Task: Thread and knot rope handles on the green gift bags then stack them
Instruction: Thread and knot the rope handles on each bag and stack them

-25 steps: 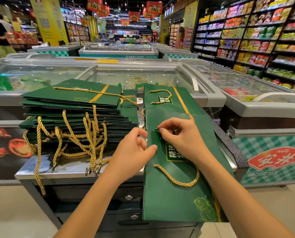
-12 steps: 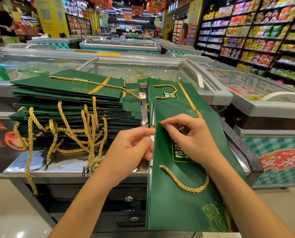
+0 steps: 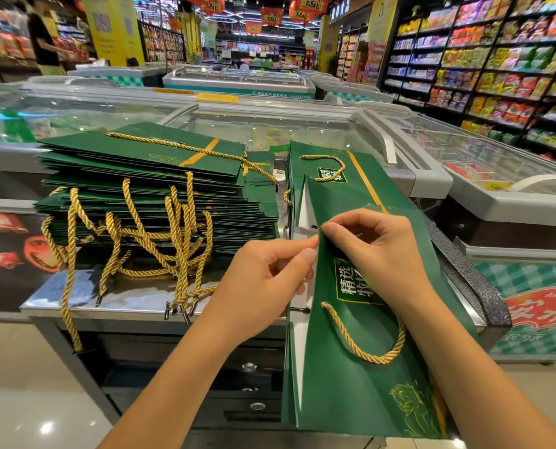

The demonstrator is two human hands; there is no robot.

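A flat green gift bag (image 3: pixel 361 367) lies in front of me, hanging over the counter's near edge, with a gold rope handle (image 3: pixel 372 350) looped across its front. My left hand (image 3: pixel 270 277) and my right hand (image 3: pixel 377 247) both pinch the bag's top edge, which is lifted so the white inside shows. A black rope tip (image 3: pixel 299 310) pokes through a hole near that edge. More green bags (image 3: pixel 322 163) lie flat under and behind this one.
A tall stack of green bags (image 3: pixel 147 189) with gold ropes (image 3: pixel 179 241) dangling off it fills the left of the steel counter (image 3: pixel 75 303). Glass-topped freezers (image 3: pixel 270 124) stand behind. Stocked shelves (image 3: pixel 497 59) line the right. A person (image 3: pixel 45 43) stands far left.
Both hands have pulled the bag's top edge apart, so the white inside now shows. The view has moved closer and slightly right.
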